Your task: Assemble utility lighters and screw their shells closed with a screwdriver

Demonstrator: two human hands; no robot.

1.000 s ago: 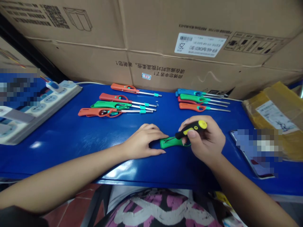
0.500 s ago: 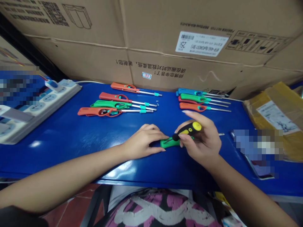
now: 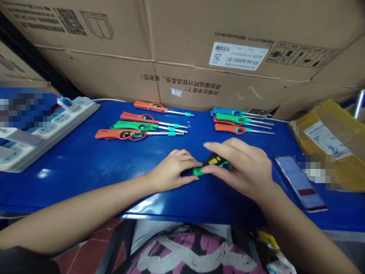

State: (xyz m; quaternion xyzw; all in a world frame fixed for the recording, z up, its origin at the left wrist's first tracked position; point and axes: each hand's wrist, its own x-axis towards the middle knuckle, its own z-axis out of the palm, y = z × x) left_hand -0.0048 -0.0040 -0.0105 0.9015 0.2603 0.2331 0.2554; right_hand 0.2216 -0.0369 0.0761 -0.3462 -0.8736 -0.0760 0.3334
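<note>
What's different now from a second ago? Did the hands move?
The right hand has reached its fingers and thumb further left, and the screwdriver has shifted a little left too. The hand now covers the screwdriver's yellow end, which showed before; how firmly it grips, I can't tell. The left hand stayed by the end of the green lighter, and the other lighters lie where they were.
</note>
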